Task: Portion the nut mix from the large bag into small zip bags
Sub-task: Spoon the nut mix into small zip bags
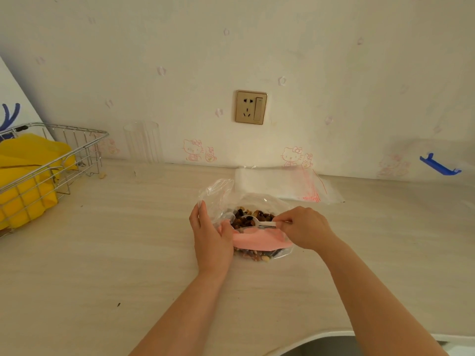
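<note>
The large clear bag (pixel 259 241) with a pink band lies open in the middle of the counter, and brown and dark nut mix (pixel 250 217) shows in its mouth. My left hand (pixel 209 236) holds a small clear zip bag (pixel 216 194) upright at the large bag's left edge. My right hand (pixel 303 227) pinches the handle of a white plastic spoon (pixel 259 223), whose bowl rests in the nuts. A stack of empty small zip bags (pixel 282 185) with red seal lines lies flat just behind, against the wall.
A wire basket (pixel 51 160) with yellow items stands at the left. A clear ribbed tumbler (pixel 144 145) stands by the wall. A blue clip (pixel 439 165) lies at the far right. A sink edge (pixel 334 343) shows at the bottom right. A wall socket (pixel 251 107) sits above.
</note>
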